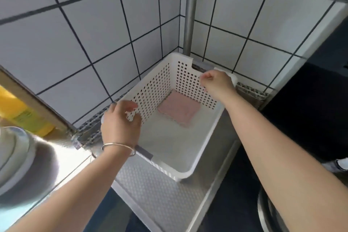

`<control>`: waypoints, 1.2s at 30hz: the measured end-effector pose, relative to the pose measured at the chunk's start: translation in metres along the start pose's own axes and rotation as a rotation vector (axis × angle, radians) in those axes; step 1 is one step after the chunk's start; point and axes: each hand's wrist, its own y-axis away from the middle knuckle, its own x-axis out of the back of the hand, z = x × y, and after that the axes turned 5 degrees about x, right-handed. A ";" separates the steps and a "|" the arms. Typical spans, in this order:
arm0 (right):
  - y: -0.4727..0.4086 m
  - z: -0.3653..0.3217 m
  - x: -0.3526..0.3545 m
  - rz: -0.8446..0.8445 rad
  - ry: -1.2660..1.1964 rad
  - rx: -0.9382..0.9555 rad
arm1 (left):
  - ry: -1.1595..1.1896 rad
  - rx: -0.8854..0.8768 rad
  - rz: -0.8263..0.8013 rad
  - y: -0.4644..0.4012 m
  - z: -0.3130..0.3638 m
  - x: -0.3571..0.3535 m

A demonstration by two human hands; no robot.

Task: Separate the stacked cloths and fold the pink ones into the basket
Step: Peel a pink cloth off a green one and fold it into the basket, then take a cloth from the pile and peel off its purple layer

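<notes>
Nearest us, the left hand (120,120) hovers at the near-left rim of the white basket (190,158), fingers loosely spread, holding nothing. Inside, on the basket floor, lies a folded pink cloth (178,110). At the far rim, the right hand (216,84) curls emptily.

White tiled walls (94,34) meet behind a steel pole (191,11).

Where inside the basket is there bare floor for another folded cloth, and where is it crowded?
The white basket has bare floor in its near half, between the folded pink cloth and the near rim. A narrower strip runs along the right wall. The far corner is crowded: the cloth lies there, with the right hand above the far rim and the left hand at the left rim.
</notes>
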 end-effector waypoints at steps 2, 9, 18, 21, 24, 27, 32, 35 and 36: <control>-0.012 0.004 0.004 0.032 -0.025 0.004 | 0.082 0.204 0.082 0.018 -0.011 0.001; -0.051 0.009 0.001 0.176 0.257 0.152 | 0.636 0.972 -0.068 0.055 -0.011 -0.008; -0.096 0.022 -0.017 0.024 0.460 0.190 | 0.888 1.066 -0.037 0.055 0.002 -0.023; -0.104 0.020 -0.023 -0.035 0.462 0.138 | 1.015 1.021 0.046 0.051 0.003 -0.028; -0.106 0.017 -0.030 -0.027 0.542 0.087 | 0.978 0.994 0.084 0.046 0.000 -0.030; -0.101 0.011 -0.032 -0.054 0.560 0.010 | 0.870 0.976 0.097 0.041 -0.015 -0.026; -0.076 0.002 -0.030 -0.195 0.414 -0.059 | 0.684 0.906 0.089 0.035 -0.055 0.011; -0.048 -0.012 -0.026 -0.206 0.350 -0.021 | 0.703 0.867 0.070 0.031 -0.065 0.045; -0.036 -0.020 -0.026 -0.214 0.338 -0.004 | 0.730 0.866 0.068 0.031 -0.068 0.058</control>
